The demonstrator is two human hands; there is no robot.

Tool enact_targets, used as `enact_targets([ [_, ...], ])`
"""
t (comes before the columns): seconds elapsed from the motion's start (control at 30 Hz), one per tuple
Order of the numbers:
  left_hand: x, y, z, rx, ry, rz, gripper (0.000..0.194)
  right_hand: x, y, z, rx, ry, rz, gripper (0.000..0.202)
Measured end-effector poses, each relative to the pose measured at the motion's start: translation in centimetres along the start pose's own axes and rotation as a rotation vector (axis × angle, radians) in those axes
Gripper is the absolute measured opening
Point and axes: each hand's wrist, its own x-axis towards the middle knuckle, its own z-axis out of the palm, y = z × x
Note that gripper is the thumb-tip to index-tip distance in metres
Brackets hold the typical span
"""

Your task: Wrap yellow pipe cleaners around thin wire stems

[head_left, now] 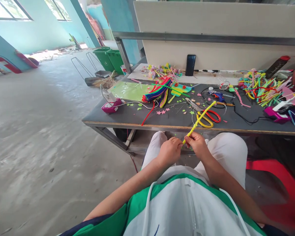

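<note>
A yellow pipe cleaner (201,116), which looks twisted along part of its length, slants up and away from my lap. Around its lower end my left hand (170,149) is closed. Just beside it, my right hand (196,142) pinches the same stem between thumb and fingers. Beyond the upper part of the stem lie scissors (213,115) with a red and a yellow handle. Farther left on the table rests a bundle of colourful pipe cleaners (159,91), with a loose red pipe cleaner (148,113) near the front edge.
The grey table (108,118) holds paper scraps, a blue glue gun (217,95), a magenta device (111,106) with a cord, and a heap of pipe cleaners (263,87). A phone (190,65) leans on the back board. Green bins (104,59) stand left; a red stool (280,183) is at right.
</note>
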Motion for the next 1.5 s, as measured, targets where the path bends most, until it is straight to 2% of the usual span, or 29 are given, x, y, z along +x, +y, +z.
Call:
enact_targets([
  [0.2,0.4,-0.2,-0.7,-0.528,-0.109,-0.230,0.014,-0.1,0.1,-0.4,0.147,-0.079,0.028,0.019],
  [0.4,0.0,-0.2,-0.7,-1.103,-0.310,-0.405,0.027,-0.2,0.2,-0.6,0.231,-0.172,-0.014,0.019],
  [0.5,-0.2,-0.1,-0.6,-1.260,-0.348,-0.435,0.029,-0.3,0.0,-0.7,0.223,-0.211,-0.016,0.020],
  [0.67,-0.6,0.1,-0.3,-1.372,-0.402,-0.459,0.029,-0.5,-0.3,-0.8,0.286,-0.289,-0.019,0.023],
  [0.8,-0.7,0.2,0.1,-1.356,-0.412,-0.450,0.028,-0.7,-0.3,-0.8,0.346,-0.329,-0.017,0.024],
  [0.87,-0.5,0.3,0.0,-1.242,-0.359,-0.432,0.026,-0.6,-0.3,-0.8,0.328,-0.310,-0.024,0.022],
  [0.97,-0.2,0.2,-0.4,-0.849,-0.171,-0.342,0.017,-0.4,-0.1,-0.9,0.286,-0.241,-0.029,0.019],
  [1.07,0.0,0.0,-0.5,-0.378,-0.007,-0.185,0.012,-0.1,0.0,-0.7,0.258,-0.141,-0.031,0.019],
  [1.13,-0.1,-0.2,-0.4,-0.163,0.022,-0.093,0.014,0.0,0.1,-0.6,0.201,-0.076,-0.032,0.021],
  [1.23,-0.3,-0.2,0.0,0.011,0.004,-0.007,0.020,0.0,0.2,-0.3,0.102,-0.021,-0.031,0.026],
  [1.3,-0.3,-0.2,0.1,0.008,-0.011,0.006,0.021,0.0,0.3,-0.3,0.092,-0.009,-0.026,0.028],
  [1.37,-0.2,-0.2,-0.1,-0.117,-0.028,-0.041,0.016,0.0,0.4,-0.5,0.132,-0.020,-0.011,0.028],
  [1.43,0.0,-0.2,-0.3,-0.361,-0.085,-0.176,0.011,0.0,0.5,-0.8,0.190,-0.065,0.012,0.027],
  [1.5,0.0,-0.3,-0.4,-0.675,-0.198,-0.344,0.013,0.0,0.5,-1.0,0.251,-0.125,0.021,0.026],
])
